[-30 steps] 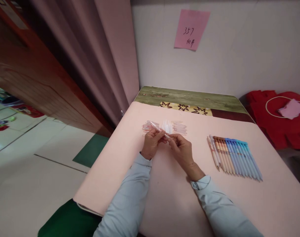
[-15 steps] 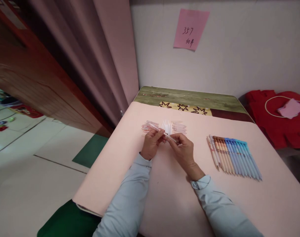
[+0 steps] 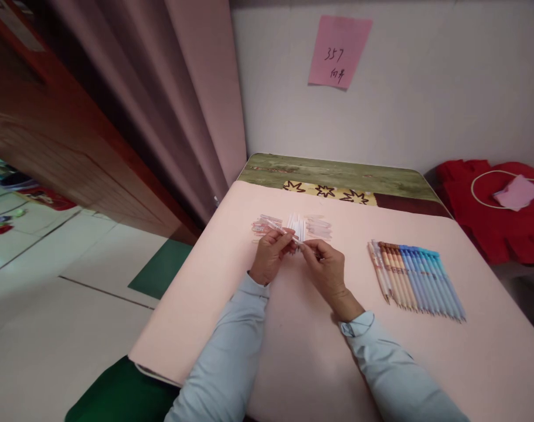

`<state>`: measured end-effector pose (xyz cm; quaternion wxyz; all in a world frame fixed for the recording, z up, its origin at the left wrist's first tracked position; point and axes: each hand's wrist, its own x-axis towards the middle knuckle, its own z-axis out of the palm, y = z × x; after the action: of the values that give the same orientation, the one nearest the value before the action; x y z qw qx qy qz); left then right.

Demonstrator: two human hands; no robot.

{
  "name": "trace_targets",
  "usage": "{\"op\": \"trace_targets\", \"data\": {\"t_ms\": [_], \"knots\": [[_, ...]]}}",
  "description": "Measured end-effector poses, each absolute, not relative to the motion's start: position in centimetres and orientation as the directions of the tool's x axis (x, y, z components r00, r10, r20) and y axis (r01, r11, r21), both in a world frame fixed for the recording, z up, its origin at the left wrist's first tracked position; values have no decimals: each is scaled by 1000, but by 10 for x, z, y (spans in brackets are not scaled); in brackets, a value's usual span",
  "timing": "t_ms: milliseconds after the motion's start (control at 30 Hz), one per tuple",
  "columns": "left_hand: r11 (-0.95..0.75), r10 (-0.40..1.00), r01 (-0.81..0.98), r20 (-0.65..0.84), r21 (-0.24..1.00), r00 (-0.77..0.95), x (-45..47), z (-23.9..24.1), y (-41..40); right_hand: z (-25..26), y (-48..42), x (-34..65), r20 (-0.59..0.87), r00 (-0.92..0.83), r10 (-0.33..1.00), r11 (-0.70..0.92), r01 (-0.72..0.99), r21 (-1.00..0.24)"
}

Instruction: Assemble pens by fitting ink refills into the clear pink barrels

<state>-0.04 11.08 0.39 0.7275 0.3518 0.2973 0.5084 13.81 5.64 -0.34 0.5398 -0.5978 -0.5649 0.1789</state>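
Both my hands meet over the middle of the pink table point(image 3: 293, 351). My left hand point(image 3: 270, 258) is closed around a clear pen barrel point(image 3: 276, 227) that points up and to the left. My right hand point(image 3: 326, 269) pinches a thin white refill point(image 3: 296, 238) at the barrel's near end. Just behind the hands lie three small heaps: pinkish pen parts point(image 3: 260, 225) on the left, white refills point(image 3: 296, 223) in the middle, clear parts point(image 3: 318, 227) on the right.
A neat row of finished pens point(image 3: 414, 278), brown on the left and blue on the right, lies to my right. A pink note point(image 3: 339, 51) hangs on the wall. Red cloth point(image 3: 490, 205) sits beyond the table's right edge, a curtain point(image 3: 183, 105) at left.
My right hand has drawn in toward the left hand, and less of the white refill shows between them than half a second ago. The left hand has hardly moved.
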Motion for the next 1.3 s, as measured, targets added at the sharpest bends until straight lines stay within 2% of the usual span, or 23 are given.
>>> {"op": "trace_targets", "data": {"t_ms": [300, 567, 800, 933, 1133, 1300], "knots": [[241, 949, -502, -94, 831, 300, 0, 4, 109, -8, 57, 141, 329, 264, 907, 174, 476, -862], [212, 971, -539, -115, 815, 208, 1, 7, 110, -7, 58, 137, 328, 258, 909, 198, 425, -883], [214, 967, -541, -98, 813, 235, 0, 6, 110, -9, 57, 142, 256, 242, 936, 147, 391, -909], [206, 967, -545, -83, 813, 241, 0, 6, 110, -8, 57, 143, 255, 220, 942, 147, 413, -899], [204, 971, -544, -98, 814, 218, 1, 4, 111, -9, 59, 141, 317, 283, 905, 174, 435, -883], [204, 967, -535, -84, 820, 240, 0, 4, 111, -9, 58, 143, 282, 251, 926, 157, 423, -892]]}}
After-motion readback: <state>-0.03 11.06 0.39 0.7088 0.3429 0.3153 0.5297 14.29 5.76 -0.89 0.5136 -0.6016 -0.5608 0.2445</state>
